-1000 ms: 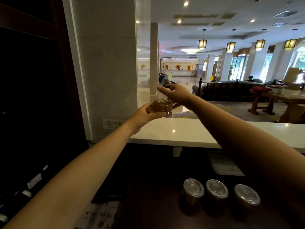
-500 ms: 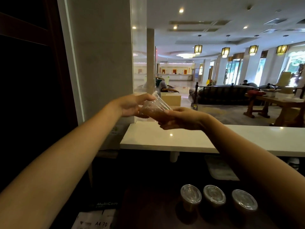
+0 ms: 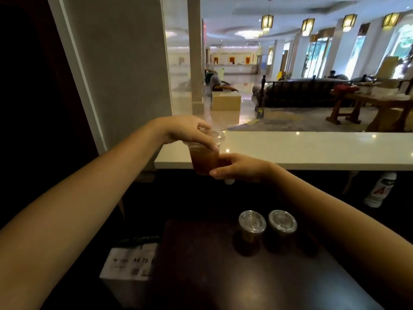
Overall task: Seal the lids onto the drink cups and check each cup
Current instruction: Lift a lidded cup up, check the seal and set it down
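Observation:
A clear plastic cup of brown drink (image 3: 203,159) with a clear lid is held upright in the air in front of the white counter. My left hand (image 3: 188,132) grips it from above, fingers over the lid and rim. My right hand (image 3: 239,167) holds its lower side and base. On the dark table below stand two lidded cups, one on the left (image 3: 252,224) and one on the right (image 3: 282,222). My right forearm hides the table to their right.
A white counter ledge (image 3: 301,148) runs across behind the held cup. A pack of A4 paper (image 3: 130,265) lies at the table's left edge. A white bottle (image 3: 380,190) sits under the ledge at right. A grey pillar stands at left.
The cup went from tipped sideways to upright and came lower. My left hand shifted onto the lid and my right hand moved under the cup. The view tilted down.

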Action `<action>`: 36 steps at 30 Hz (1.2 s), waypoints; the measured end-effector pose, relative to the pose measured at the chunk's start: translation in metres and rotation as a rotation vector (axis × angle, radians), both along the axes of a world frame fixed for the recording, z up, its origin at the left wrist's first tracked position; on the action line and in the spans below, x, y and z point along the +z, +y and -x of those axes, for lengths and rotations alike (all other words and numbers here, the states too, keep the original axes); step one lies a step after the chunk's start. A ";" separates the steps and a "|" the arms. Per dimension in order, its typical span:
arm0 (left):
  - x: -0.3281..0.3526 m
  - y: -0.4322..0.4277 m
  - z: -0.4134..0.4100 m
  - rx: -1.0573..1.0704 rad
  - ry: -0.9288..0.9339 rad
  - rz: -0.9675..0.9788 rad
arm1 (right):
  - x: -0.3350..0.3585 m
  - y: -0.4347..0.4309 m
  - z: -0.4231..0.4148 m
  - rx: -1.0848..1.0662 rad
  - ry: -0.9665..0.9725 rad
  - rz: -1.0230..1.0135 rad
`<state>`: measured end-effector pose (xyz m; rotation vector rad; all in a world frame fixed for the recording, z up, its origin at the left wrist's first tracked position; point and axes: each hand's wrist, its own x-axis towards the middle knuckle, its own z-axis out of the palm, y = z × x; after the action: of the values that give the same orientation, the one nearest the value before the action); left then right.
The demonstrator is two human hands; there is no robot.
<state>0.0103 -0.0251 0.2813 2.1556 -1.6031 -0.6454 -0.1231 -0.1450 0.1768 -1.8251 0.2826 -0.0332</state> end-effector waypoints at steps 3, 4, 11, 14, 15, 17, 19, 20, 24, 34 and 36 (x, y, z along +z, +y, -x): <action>-0.044 -0.003 -0.004 -0.001 -0.049 -0.042 | -0.041 -0.009 0.004 0.033 0.316 0.329; -0.058 -0.003 -0.006 -0.001 -0.057 -0.054 | -0.057 -0.013 0.004 0.032 0.420 0.475; -0.137 -0.001 -0.007 0.048 0.009 -0.116 | -0.159 -0.048 0.018 0.023 0.799 0.978; -0.162 -0.001 -0.003 0.062 -0.007 -0.144 | -0.178 -0.054 0.025 0.062 0.820 1.040; -0.168 -0.001 -0.001 0.065 -0.007 -0.156 | -0.182 -0.056 0.027 0.071 0.821 1.049; -0.179 -0.002 0.002 0.076 0.003 -0.172 | -0.186 -0.059 0.030 0.084 0.807 1.087; -0.188 -0.004 0.006 0.088 0.015 -0.181 | -0.189 -0.062 0.032 0.090 0.796 1.134; -0.191 -0.005 0.007 0.092 0.019 -0.190 | -0.191 -0.064 0.032 0.091 0.798 1.143; -0.196 -0.009 0.011 0.106 0.012 -0.214 | -0.191 -0.070 0.033 0.090 0.775 1.123; -0.154 -0.017 -0.004 0.093 -0.092 -0.259 | -0.089 -0.083 0.005 0.234 0.737 0.904; -0.137 -0.023 -0.014 0.076 -0.096 -0.265 | -0.055 -0.086 -0.006 0.271 0.716 0.852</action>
<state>0.0245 -0.0478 0.1447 2.4589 -1.5481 -0.7788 -0.1172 -0.2311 0.1216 -2.6610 0.5740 0.8137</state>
